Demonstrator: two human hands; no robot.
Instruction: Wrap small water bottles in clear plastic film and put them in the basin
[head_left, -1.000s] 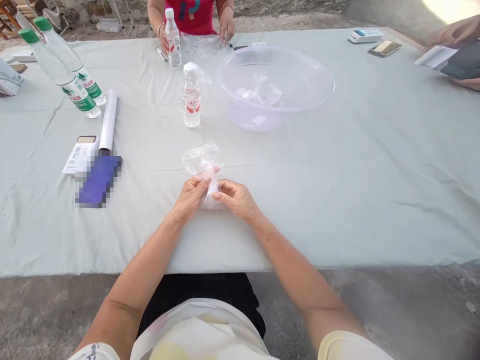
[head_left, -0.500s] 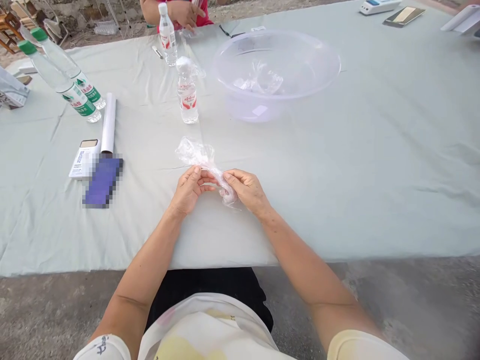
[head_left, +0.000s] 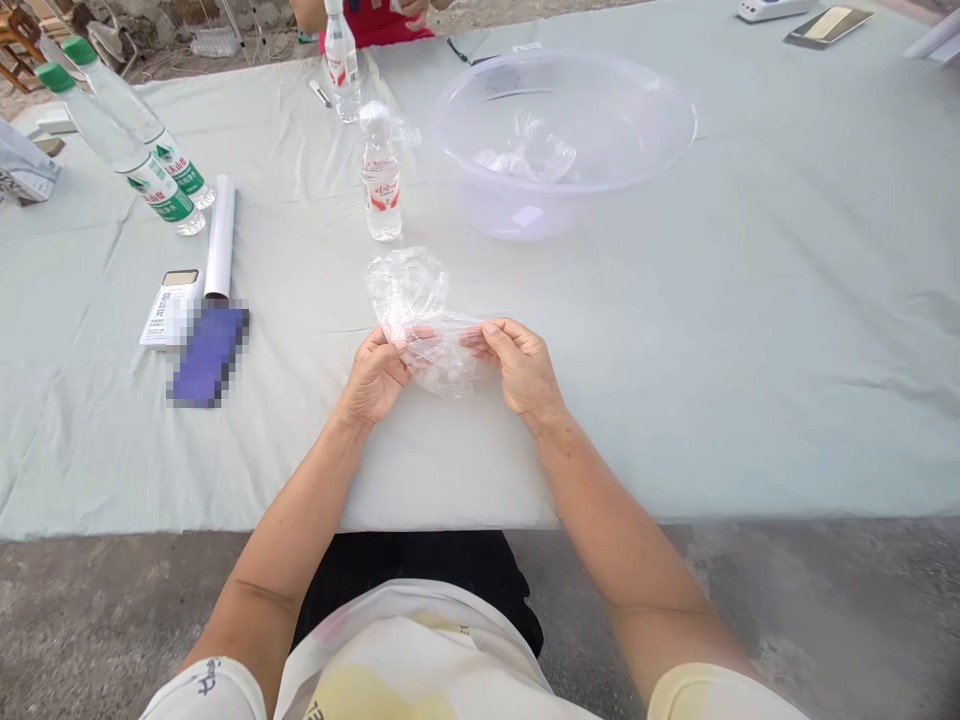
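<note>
A clear, crumpled plastic bag (head_left: 442, 365) is spread between my two hands, just above the near part of the table. Its left side is pinched by my left hand (head_left: 377, 375), thumb on top, with some fingers showing through the film. My right hand (head_left: 521, 365) grips the opposite edge between thumb and fingers. A bunched part of the film rises beyond my left hand. Just past it stands a small water bottle (head_left: 383, 195) with a red-and-white label and a wad of clear film over its top.
A translucent purple basin (head_left: 495, 205) holding crumpled clear plastic (head_left: 536, 155) stands beyond my right hand. To the left are green-capped bottles (head_left: 154, 185), a white roll (head_left: 220, 235), a white box (head_left: 171, 312) and a blurred purple item (head_left: 208, 355). A person in red (head_left: 382, 25) sits opposite.
My hands have moved apart, my right hand shifting right. The bag, twisted into a narrow bunch before, is now spread wider between them. The hands of the person opposite have moved up.
</note>
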